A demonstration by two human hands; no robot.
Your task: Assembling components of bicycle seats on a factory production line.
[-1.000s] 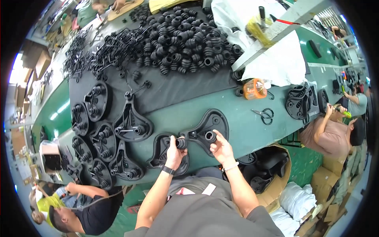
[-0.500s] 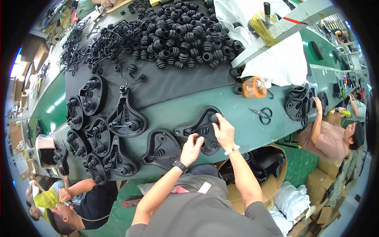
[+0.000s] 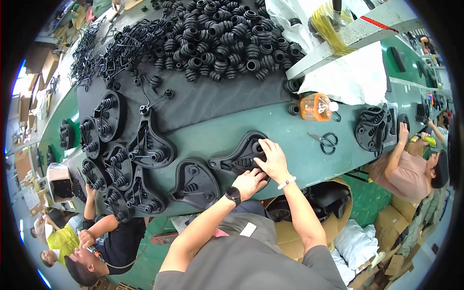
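A black bicycle saddle (image 3: 235, 156) lies underside up on the green table in front of me, its narrow nose pointing left. Dark ribbed parts show inside its hollow. My right hand (image 3: 274, 163) curls over the wide rear end, fingers on the far rim and thumb inside. Lower down, my left hand (image 3: 249, 185) has its fingers bent together against the near part of that same end. Both hands hide the parts beneath them. Just left of my hands, another upturned saddle (image 3: 194, 183) with a ribbed part inside rests on the table.
Several upturned saddles (image 3: 151, 145) stand at left. Beyond are a heap of black ribbed rubber sleeves (image 3: 220, 41) and tangled bent rods (image 3: 121, 60). To the right are scissors (image 3: 326, 141), an orange bottle (image 3: 315, 107) and a slanted white beam (image 3: 348, 41). Co-workers sit on both sides.
My left hand has shifted right, from the saddle's middle to its rear end, beside my right hand. My right fingers have spread over the rim. The left co-worker's hand now reaches to a saddle.
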